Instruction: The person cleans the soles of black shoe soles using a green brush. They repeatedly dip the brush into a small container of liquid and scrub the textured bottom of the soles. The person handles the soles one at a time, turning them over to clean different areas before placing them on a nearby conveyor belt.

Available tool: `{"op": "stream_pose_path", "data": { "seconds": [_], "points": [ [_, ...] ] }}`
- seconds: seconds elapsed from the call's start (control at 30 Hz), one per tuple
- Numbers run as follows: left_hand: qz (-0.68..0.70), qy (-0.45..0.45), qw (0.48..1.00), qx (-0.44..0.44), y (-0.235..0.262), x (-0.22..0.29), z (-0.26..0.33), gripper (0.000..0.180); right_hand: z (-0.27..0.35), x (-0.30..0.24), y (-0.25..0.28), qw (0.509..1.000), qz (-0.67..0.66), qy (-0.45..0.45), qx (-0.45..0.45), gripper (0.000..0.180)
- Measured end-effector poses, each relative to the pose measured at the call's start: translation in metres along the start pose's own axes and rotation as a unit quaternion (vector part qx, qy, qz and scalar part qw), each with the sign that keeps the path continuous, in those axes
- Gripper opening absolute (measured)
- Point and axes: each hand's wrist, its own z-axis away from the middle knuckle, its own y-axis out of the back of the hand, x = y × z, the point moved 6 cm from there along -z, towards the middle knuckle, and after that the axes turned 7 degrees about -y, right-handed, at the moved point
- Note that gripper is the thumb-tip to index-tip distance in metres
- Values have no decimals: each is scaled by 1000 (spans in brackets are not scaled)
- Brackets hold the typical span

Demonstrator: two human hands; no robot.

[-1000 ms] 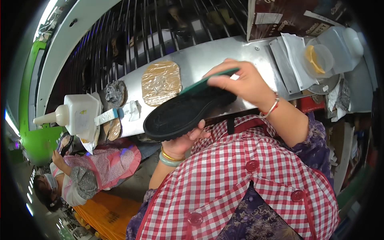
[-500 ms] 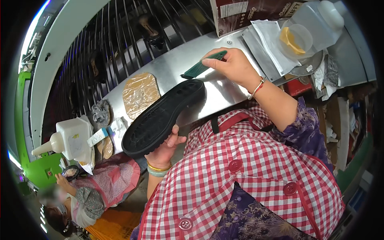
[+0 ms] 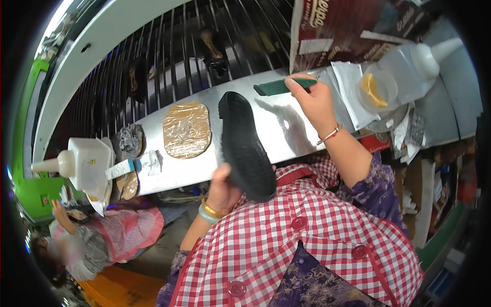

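A black shoe sole [image 3: 244,146] stands at a slant in front of me, its lower end close to my apron. My left hand [image 3: 223,195] grips the sole by its left edge near that end; some fingers are hidden behind it. Up and to the right, my right hand [image 3: 313,102] pinches the handle of a flat green brush [image 3: 276,88]. The brush's dark tip points left, apart from the sole and above the metal ledge. On the ledge left of the sole lies a brown oval pad [image 3: 186,130] wrapped in clear film.
Metal bars with dark shoes [image 3: 215,56] run behind the ledge [image 3: 286,123]. To the right are a translucent bottle [image 3: 404,71], a cup with yellowish content [image 3: 376,91] and a carton [image 3: 337,30]. A white bottle [image 3: 87,161] and a person [image 3: 97,250] are at left.
The sole has swung more upright and moved right, toward my apron. My right hand has shifted a little lower, with the brush turned flatter. The whole view has also shifted.
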Motion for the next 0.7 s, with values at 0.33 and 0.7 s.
{"op": "stream_pose_path", "data": {
  "seconds": [0.33, 0.7],
  "points": [
    [-77, -9, 997, 15, 1, -15, -12, 82, 5, 16, -49, 997, -76, -3, -32, 18],
    [-99, -4, 995, 30, 17, -27, -15, 88, 9, 8, -48, 997, 26, 22, 65, 12]
  ]
}}
